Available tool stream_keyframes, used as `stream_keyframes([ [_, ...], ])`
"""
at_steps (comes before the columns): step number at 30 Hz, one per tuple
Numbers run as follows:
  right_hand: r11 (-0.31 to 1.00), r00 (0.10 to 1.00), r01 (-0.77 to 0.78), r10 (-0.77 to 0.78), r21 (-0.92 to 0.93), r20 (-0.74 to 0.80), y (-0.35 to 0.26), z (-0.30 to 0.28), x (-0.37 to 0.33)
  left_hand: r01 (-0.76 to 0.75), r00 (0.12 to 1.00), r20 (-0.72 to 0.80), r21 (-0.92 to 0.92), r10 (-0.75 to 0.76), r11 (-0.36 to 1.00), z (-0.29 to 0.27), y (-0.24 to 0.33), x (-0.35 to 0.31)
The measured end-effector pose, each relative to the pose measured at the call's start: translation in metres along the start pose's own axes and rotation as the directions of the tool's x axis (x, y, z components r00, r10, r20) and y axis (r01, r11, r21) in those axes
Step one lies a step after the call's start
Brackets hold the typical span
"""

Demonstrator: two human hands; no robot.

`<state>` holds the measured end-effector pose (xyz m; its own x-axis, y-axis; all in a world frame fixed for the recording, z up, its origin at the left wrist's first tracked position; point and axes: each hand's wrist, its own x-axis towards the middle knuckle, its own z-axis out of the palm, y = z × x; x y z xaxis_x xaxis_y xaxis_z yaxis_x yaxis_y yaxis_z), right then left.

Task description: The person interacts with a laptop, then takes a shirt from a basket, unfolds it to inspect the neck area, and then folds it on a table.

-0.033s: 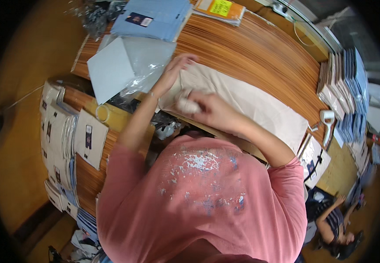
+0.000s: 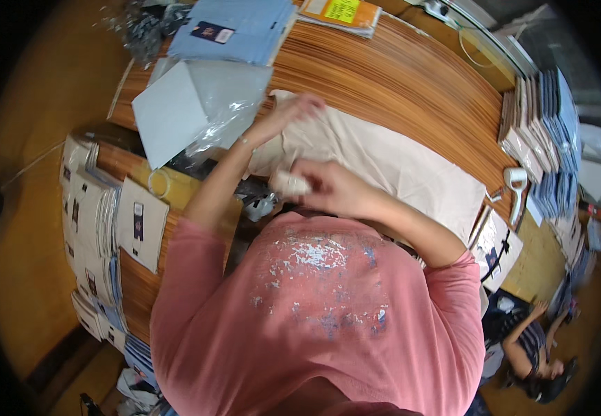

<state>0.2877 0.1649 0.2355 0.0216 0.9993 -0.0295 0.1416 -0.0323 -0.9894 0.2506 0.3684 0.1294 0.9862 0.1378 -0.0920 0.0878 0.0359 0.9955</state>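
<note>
A long piece of beige cloth [image 2: 397, 166], wrinkled toward its left end, lies along the near part of the wood-grain table. Over that left end, my left hand [image 2: 293, 116] has its fingers stretched out and a little blurred; whether it touches the cloth I cannot tell. My right hand [image 2: 335, 188] is closed round a small whitish wad [image 2: 291, 183], close to my body at the cloth's near edge. Blur and the fingers hide what exactly the wad is.
Left of the cloth are a white card [image 2: 169, 114], clear plastic bags [image 2: 234, 93] and folded blue garments [image 2: 231, 31]. A white-handled roller [image 2: 515, 187] lies at right, near stacked packed garments [image 2: 543, 128]. More beige packs [image 2: 92, 222] stand at left. Another person [image 2: 533, 350] is at lower right.
My right hand has drawn back toward my body with the whitish wad. My left hand has shifted slightly right, and the cloth's far left corner now shows beyond it.
</note>
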Motion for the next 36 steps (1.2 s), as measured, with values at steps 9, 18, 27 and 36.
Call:
stream_keyframes([
  [9, 0.893, 0.22, -0.311, 0.402, 0.326, -0.889, 0.046, -0.053, -0.195, 0.29, 0.748, 0.324, 0.624, -0.579, 0.725, 0.023, 0.003, 0.018],
  [18, 0.861, 0.002, -0.33, 0.412, 0.388, -0.911, 0.14, -0.074, -0.214, -0.062, 0.985, 0.129, 0.888, -0.117, 0.456, 0.004, -0.027, 0.006],
  [27, 0.933, 0.251, -0.241, 0.326, 0.268, -0.911, 0.156, -0.106, -0.234, -0.016, 0.845, -0.131, 0.963, 0.518, 0.269, 0.053, -0.045, -0.011],
  [36, 0.004, 0.134, -0.99, 0.269, -0.138, -0.954, 0.17, -0.131, -0.337, -0.306, 0.931, 0.092, 0.725, 0.354, 0.617, 0.289, -0.048, 0.031],
])
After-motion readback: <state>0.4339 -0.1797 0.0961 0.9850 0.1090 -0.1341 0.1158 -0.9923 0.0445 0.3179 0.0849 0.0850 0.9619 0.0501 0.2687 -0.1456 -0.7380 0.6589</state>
